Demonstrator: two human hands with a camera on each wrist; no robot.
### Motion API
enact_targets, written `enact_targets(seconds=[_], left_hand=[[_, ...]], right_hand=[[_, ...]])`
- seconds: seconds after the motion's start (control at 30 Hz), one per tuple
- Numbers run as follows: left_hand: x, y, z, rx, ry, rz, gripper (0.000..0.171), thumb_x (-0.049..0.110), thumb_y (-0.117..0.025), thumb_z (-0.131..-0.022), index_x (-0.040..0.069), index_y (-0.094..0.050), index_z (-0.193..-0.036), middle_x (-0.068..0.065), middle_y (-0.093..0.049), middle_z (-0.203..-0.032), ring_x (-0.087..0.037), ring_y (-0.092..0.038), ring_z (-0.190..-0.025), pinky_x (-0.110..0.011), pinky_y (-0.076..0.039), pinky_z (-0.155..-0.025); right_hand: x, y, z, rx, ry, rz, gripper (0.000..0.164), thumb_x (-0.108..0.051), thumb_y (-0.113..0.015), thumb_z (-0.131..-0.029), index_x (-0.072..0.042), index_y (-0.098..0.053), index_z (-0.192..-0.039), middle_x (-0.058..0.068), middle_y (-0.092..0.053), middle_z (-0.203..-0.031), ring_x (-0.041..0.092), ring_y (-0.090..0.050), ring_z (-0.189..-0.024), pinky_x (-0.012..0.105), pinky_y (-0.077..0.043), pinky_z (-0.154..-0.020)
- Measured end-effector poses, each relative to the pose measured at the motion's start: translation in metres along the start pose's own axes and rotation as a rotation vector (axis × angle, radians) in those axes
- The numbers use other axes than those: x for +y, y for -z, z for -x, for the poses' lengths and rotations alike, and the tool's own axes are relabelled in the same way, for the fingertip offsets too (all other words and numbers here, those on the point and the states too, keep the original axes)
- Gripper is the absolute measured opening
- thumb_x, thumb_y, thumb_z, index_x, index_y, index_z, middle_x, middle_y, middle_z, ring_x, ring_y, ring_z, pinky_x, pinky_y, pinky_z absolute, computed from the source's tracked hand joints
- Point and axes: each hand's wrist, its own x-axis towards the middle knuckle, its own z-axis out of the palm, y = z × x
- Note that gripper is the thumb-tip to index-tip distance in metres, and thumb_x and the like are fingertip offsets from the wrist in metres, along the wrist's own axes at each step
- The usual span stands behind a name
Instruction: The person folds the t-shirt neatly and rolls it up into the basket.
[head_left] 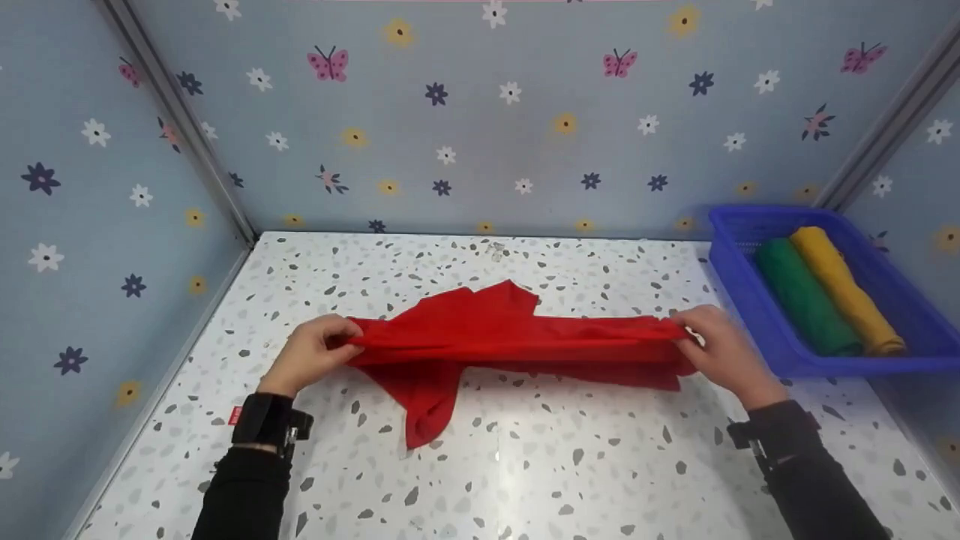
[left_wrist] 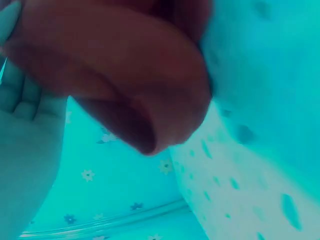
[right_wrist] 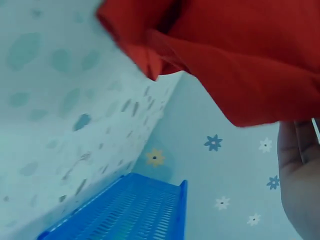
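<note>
A red T-shirt [head_left: 487, 341] is stretched sideways between both hands, close over the speckled table. My left hand [head_left: 311, 351] pinches its left end between thumb and fingers. At the opposite end, the right hand [head_left: 721, 349] grips the fabric, with a loose flap hanging below the fingers. One short sleeve droops toward the front, and another part of the cloth spreads toward the back. In the left wrist view the hanging red cloth [left_wrist: 125, 65] shows a tube-like opening beside the palm. The right wrist view has the shirt's folded edge [right_wrist: 240, 80] above the right palm.
A blue plastic basket [head_left: 795, 364] stands at the table's right side, near the right hand. Inside lie a green rolled cloth [head_left: 806, 296] and a yellow rolled cloth [head_left: 847, 289]. Flower-patterned walls [head_left: 480, 157] enclose the speckled white table [head_left: 525, 465] at the back and sides.
</note>
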Motion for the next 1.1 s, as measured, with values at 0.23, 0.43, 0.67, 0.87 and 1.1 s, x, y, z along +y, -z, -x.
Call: enact_targets(seconds=[0.23,0.43,0.67,0.87,1.1], left_hand=[[-0.004,-0.003,0.019,-0.188,-0.046,-0.025,0.02,-0.008,-0.071,-0.079,0.011,-0.072,-0.085,0.003,-0.064,-0.085,-0.017,-0.057,-0.082,-0.029,-0.048,-0.077],[0.004,0.0,0.032,-0.3,-0.059,-0.066,0.026,-0.009,-0.072,-0.076,0.016,-0.074,-0.084,0.008,-0.064,-0.085,-0.015,-0.058,-0.082,-0.03,-0.05,-0.076],[0.011,-0.003,0.039,-0.405,-0.019,-0.095,0.024,-0.006,-0.075,-0.071,0.018,-0.071,-0.074,0.01,-0.061,-0.075,-0.01,-0.055,-0.073,-0.028,-0.049,-0.066],[0.015,-0.012,0.039,-0.46,0.119,-0.12,0.025,-0.011,-0.068,-0.064,0.014,-0.068,-0.068,0.008,-0.057,-0.066,-0.013,-0.05,-0.066,-0.03,-0.045,-0.058],[0.02,-0.016,0.039,-0.478,0.225,-0.175,0.022,-0.008,-0.069,-0.064,0.014,-0.067,-0.064,0.008,-0.053,-0.06,-0.015,-0.048,-0.066,-0.031,-0.04,-0.054]], right_hand=[[0.0,-0.006,0.024,-0.171,0.152,-0.049,0.032,0.013,-0.075,-0.074,-0.009,-0.07,-0.097,-0.001,-0.066,-0.092,0.018,-0.058,-0.086,0.02,-0.046,-0.081],[0.001,-0.01,0.038,-0.272,0.283,-0.158,0.036,0.014,-0.072,-0.072,-0.013,-0.067,-0.096,-0.004,-0.063,-0.092,0.016,-0.056,-0.086,0.019,-0.042,-0.083],[-0.005,-0.014,0.046,-0.383,0.303,-0.151,0.031,0.009,-0.074,-0.074,-0.016,-0.067,-0.092,-0.006,-0.063,-0.091,0.015,-0.057,-0.085,0.03,-0.047,-0.079],[-0.009,-0.019,0.051,-0.48,0.227,-0.127,0.028,0.006,-0.075,-0.075,-0.017,-0.068,-0.088,-0.008,-0.063,-0.088,0.013,-0.057,-0.084,0.034,-0.05,-0.075],[-0.013,-0.016,0.052,-0.608,0.12,-0.114,0.021,-0.005,-0.079,-0.078,-0.022,-0.07,-0.086,-0.011,-0.062,-0.091,0.012,-0.056,-0.086,0.034,-0.05,-0.076]])
